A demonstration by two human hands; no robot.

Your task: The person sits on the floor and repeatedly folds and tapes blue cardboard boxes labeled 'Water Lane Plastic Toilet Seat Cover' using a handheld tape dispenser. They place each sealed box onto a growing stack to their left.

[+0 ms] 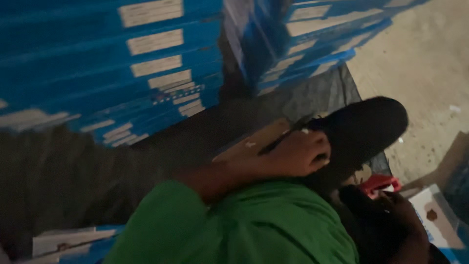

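— Blue is most of it: flat boxes (112, 63) stacked in smooth, thin-edged layers with pale label strips, and a second stack (312, 34) leaning beside them. Under them?

— Dark sheeting (322, 93), crinkled like plastic, on a rough, pale concrete floor (420, 68).

— And the person?

— Green sleeve (244, 225), soft cloth, fills the bottom. The left hand (298, 154) is clenched in a grip on a thin dark tool (286, 134), pressed against a black shoe (364, 129), rounded and matte, lying at the sheeting's edge just beside the floor. A flat brown card (254, 142) lies under the wrist.

— The right hand (400, 215)?

— Low right, in shadow; whether it is grasping anything, I cannot tell. A small red piece (378, 183), hard and glossy, sits just above it.
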